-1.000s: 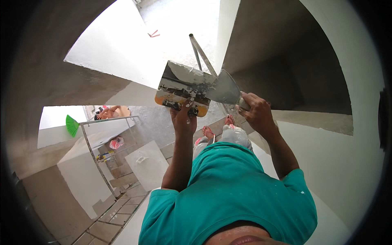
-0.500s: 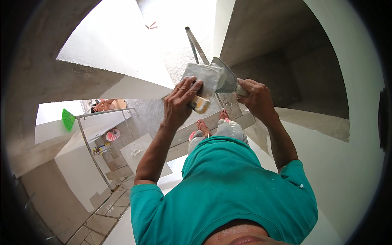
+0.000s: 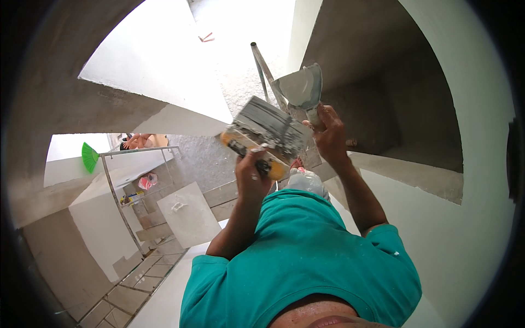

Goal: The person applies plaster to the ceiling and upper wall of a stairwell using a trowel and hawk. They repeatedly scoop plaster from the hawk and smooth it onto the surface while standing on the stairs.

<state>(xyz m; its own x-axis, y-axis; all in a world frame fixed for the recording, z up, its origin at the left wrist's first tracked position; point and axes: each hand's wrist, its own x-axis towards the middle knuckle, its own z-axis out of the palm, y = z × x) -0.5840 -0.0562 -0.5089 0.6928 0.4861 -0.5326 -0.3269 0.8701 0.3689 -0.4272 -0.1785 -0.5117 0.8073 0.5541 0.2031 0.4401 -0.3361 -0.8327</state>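
My left hand (image 3: pixel 251 177) is closed around the yellow-and-black handle of a plastering trowel (image 3: pixel 266 121). The trowel's flat face is turned up, streaked grey, with wet white putty gathered along its edge. In my right hand (image 3: pixel 331 141) is a wide putty knife (image 3: pixel 302 90), gripped by its handle, blade pointing away from me and coated with pale putty. The two tools are close together in front of my chest, the knife slightly farther out and to the right. Some white putty sticks to my left fingers.
Below me are planks (image 3: pixel 221 195) and a white board (image 3: pixel 192 214) bearing a dab of putty. Metal pipes (image 3: pixel 114 188) frame the left, near a green fan-shaped broom head (image 3: pixel 89 157). Another pole (image 3: pixel 265 68) rises ahead. A person (image 3: pixel 139 141) is far left; a partly coated wall (image 3: pixel 404 191) stands right.
The trowel has turned over, from putty-covered face and fingers on top to its streaked face and handle showing. The putty knife has come off the trowel and swung upright.
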